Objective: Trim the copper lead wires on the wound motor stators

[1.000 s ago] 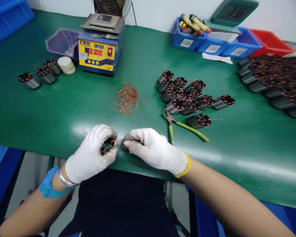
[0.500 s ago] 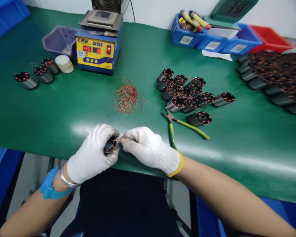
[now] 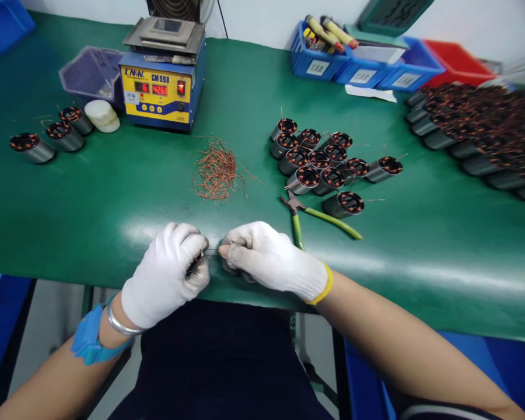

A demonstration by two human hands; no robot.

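The left hand [image 3: 166,274], in a white knit glove, is curled closed around a small wound stator [image 3: 195,263] at the near edge of the bench, so that only a sliver of copper and metal shows between thumb and fingers. The right hand [image 3: 269,256], gloved the same way, sits just beside it with thumb and forefinger pinched together on a thin wire lead [image 3: 212,252] running out of the stator; the other fingers are folded under.

Both hands rest on a green mat [image 3: 114,198] covering the bench. Green-handled cutters [image 3: 308,217] lie just beyond the right hand, with a cluster of stators [image 3: 319,163] behind them and a heap of clipped copper wire [image 3: 216,170] beyond the left hand. Farther back stands a blue and yellow solder pot [image 3: 161,87], three more stators [image 3: 48,134] to its left, blue bins [image 3: 354,64] by the wall, and a large pile of stators [image 3: 476,128] at the far right.
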